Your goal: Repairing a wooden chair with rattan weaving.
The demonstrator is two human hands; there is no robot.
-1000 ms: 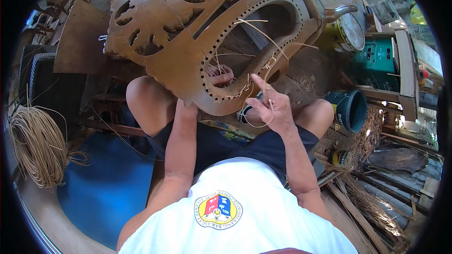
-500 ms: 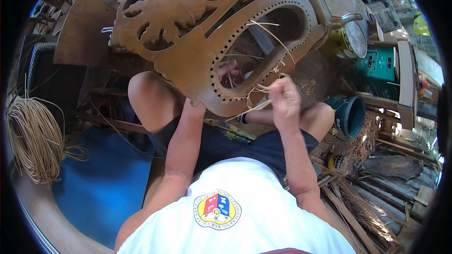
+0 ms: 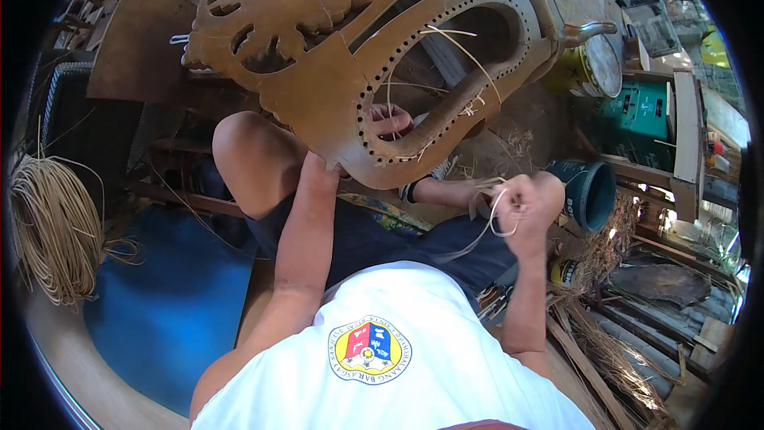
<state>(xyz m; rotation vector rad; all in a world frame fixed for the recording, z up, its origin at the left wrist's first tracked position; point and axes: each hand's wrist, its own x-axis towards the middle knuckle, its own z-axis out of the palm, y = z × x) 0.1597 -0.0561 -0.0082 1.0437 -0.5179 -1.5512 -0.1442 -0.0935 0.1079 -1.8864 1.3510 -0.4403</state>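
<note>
A brown carved wooden chair frame (image 3: 318, 103) stands over my knees, with a row of small holes around its oval opening. My left hand (image 3: 390, 121) reaches behind the frame and shows through that opening. Its fingers are closed beside a thin cane strand (image 3: 389, 94), seemingly pinching it; the wrist is hidden by the wood. Over my right knee, apart from the frame, my right hand (image 3: 519, 205) is closed on a looped strip of cane (image 3: 495, 219) whose tail hangs toward my lap. Short cane ends (image 3: 476, 100) stick out of holes along the opening's near-right edge.
A large coil of cane (image 3: 57, 227) lies at the left, beside a blue panel (image 3: 167, 302). On the right stand a dark teal bucket (image 3: 593, 197), a green crate (image 3: 641, 115) and a yellow pail (image 3: 597, 68). Wood scraps and fibre (image 3: 613, 350) litter the right side.
My right hand has moved right and down, away from the frame's edge, with the cane strip in it. Behind the opening, my left hand's fingers have closed. The frame has shifted slightly upward in view.
</note>
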